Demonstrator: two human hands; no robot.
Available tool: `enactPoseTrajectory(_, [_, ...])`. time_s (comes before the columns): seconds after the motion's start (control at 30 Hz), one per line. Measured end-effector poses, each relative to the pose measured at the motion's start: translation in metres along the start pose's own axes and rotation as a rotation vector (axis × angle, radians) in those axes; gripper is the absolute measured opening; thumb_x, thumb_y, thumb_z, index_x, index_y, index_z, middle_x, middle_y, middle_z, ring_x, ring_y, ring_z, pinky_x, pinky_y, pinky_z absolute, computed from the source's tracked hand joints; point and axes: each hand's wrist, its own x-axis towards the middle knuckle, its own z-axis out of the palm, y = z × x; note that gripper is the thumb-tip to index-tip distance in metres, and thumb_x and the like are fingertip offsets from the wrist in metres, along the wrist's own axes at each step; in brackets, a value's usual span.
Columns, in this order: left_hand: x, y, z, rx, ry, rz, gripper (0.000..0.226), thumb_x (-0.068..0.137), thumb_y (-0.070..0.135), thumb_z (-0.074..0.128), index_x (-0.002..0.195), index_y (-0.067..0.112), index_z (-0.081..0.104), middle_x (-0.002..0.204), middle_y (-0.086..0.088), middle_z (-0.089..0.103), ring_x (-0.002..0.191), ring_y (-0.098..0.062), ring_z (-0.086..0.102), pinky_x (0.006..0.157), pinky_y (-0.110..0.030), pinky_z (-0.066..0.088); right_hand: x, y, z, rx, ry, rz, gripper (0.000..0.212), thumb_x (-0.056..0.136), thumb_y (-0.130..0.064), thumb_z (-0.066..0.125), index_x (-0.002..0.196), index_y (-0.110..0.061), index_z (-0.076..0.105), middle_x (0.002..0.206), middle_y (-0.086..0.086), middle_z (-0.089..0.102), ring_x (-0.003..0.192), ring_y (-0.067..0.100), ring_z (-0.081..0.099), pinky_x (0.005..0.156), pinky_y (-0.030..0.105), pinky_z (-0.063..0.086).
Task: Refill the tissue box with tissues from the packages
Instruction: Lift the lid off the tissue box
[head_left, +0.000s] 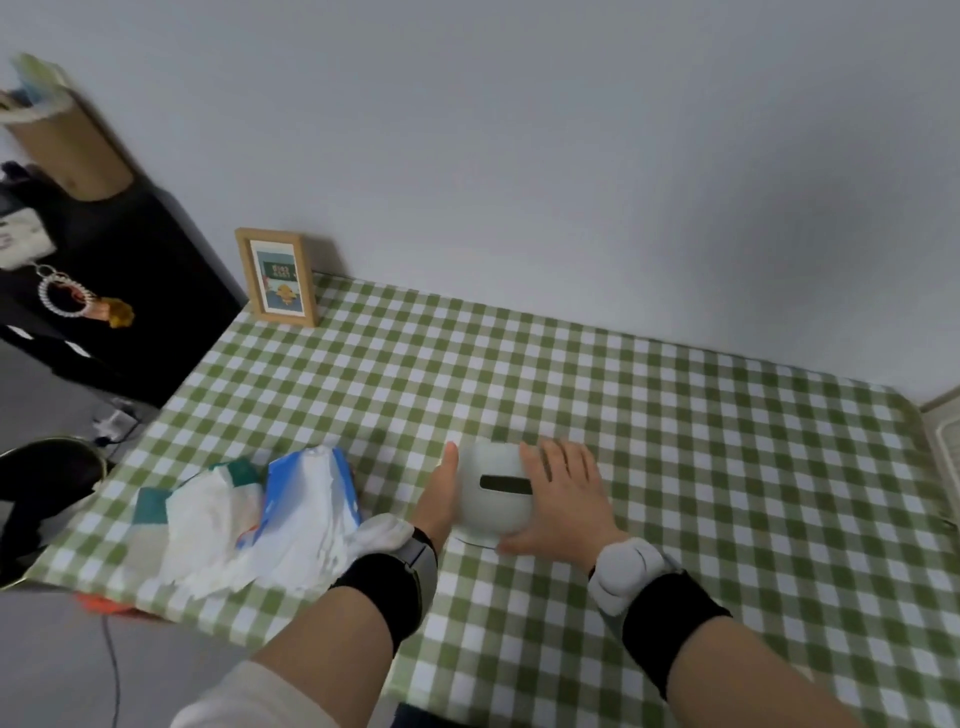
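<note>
Both your bare forearms reach in from the near edge, a black fabric strap (387, 587) on each wrist. Your left hand (440, 501) stands flat on edge, thumb straight, pointing far. Your right hand (563, 493), just to its right, lies palm down, fingers straight and spread, thumb nearest you.

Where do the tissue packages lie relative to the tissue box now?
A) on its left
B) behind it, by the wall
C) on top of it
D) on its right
A: the tissue packages lie on the tablecloth left of the tissue box, beyond the left hand.
</note>
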Motion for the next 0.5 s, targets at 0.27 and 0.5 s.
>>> enactPoseTrajectory(0.27, [0.023,-0.017,-0.009,-0.038,-0.052,0.08,0.067,0.097,0.065,0.022,0.118,0.02,0.067,0.111,-0.008,0.074,0.099,-0.019,0.07,0.075,-0.026,0.053,0.032,-0.001,0.006,-0.071,0.026,-0.144,0.127,0.045,-0.081,0.054,0.148,-0.032,-0.002,0.143,0.01,0.03,0.123,0.031,0.031,0.106,0.048,0.021])
enactPoseTrajectory(0.5, [0.058,-0.037,-0.014,-0.092,-0.171,0.25,0.099,0.066,0.095,0.029,0.129,0.026,0.061,0.121,-0.01,0.071,0.117,-0.031,0.064,0.103,-0.052,0.047,0.056,0.012,-0.01,0.021,-0.047,-0.164,0.13,0.036,-0.083,0.056,0.145,-0.039,0.002,0.131,0.0,0.036,0.119,0.023,0.034,0.099,0.042,0.026])
